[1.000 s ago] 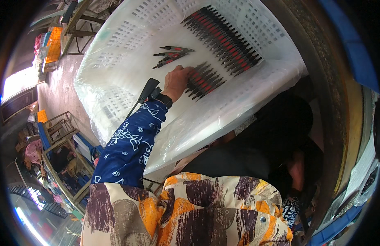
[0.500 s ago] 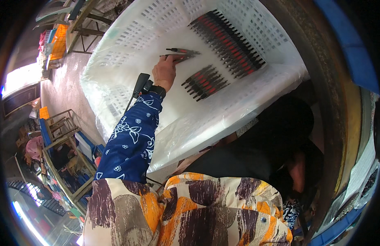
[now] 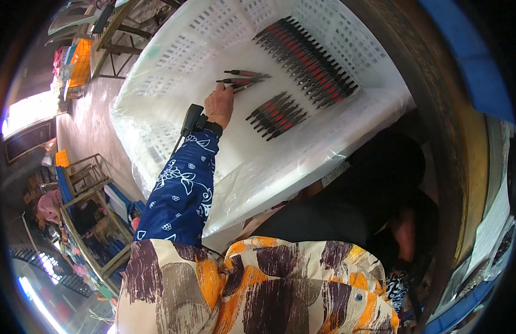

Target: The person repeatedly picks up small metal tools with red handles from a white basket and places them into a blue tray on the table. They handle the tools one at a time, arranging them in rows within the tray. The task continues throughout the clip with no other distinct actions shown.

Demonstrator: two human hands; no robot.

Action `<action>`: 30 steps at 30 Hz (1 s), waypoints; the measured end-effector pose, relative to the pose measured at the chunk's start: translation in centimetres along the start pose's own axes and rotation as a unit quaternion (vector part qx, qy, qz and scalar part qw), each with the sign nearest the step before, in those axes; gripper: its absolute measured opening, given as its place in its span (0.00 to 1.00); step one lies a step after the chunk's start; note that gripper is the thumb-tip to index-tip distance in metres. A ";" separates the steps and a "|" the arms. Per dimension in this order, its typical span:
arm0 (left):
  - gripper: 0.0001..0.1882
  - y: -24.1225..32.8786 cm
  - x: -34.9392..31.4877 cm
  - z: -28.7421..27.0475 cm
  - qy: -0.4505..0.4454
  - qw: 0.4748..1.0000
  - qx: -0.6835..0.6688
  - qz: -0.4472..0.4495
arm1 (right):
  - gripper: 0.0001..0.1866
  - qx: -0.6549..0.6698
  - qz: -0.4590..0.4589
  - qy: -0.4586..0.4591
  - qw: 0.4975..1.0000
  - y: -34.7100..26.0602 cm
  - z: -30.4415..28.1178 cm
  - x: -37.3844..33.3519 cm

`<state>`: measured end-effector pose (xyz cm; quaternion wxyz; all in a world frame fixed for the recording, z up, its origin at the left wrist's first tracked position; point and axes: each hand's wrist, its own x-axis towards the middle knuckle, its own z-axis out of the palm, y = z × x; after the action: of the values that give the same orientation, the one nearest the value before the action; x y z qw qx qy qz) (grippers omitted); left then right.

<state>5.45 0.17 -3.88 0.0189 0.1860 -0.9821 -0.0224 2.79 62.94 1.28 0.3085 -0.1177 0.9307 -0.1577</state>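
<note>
My left hand (image 3: 219, 107), in a blue patterned sleeve, reaches into a white perforated basket (image 3: 213, 25) lined with clear plastic. Its fingers are bent together at the near end of a small loose fan of slim black-and-red pen-like items (image 3: 244, 80). One of these seems to come out from the fingertips, though the grip is partly hidden. Right of the hand lies a short neat row of the same items (image 3: 277, 115). A longer row (image 3: 306, 60) lies beyond it, along the basket's far right side. My right hand (image 3: 403, 236) is low at the right in dark shadow, fingers hidden.
A dark-rimmed, curved edge (image 3: 444, 100) runs down the right side, with blue material (image 3: 472, 55) beyond it. On the left are a wooden frame (image 3: 96, 222) and an orange crate (image 3: 80, 61) on the floor. My dark-clothed leg (image 3: 347, 195) is beside the basket.
My left hand has drawn back slightly down and left, so more of the loose pen-like items shows beyond the fingers. The right hand stays in place.
</note>
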 end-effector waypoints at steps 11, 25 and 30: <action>0.05 4.0 0.5 -0.8 -0.103 0.985 -0.139 0.022 | 0.17 0.036 0.062 -0.013 0.997 -2.7 -1.5 0.1; 0.06 4.6 -0.1 -0.3 -0.058 0.986 -0.152 0.018 | 0.19 0.008 0.073 -0.036 0.997 -4.5 -3.0 -0.2; 0.08 5.0 -0.5 0.4 -0.060 0.985 -0.159 0.023 | 0.19 0.030 0.078 -0.031 0.996 -5.9 -3.8 -0.2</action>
<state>4.09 4.97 -4.08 -0.0102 0.1560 -0.9695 -0.1890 1.36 58.39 6.46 0.3525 -0.0399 0.9216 -0.1575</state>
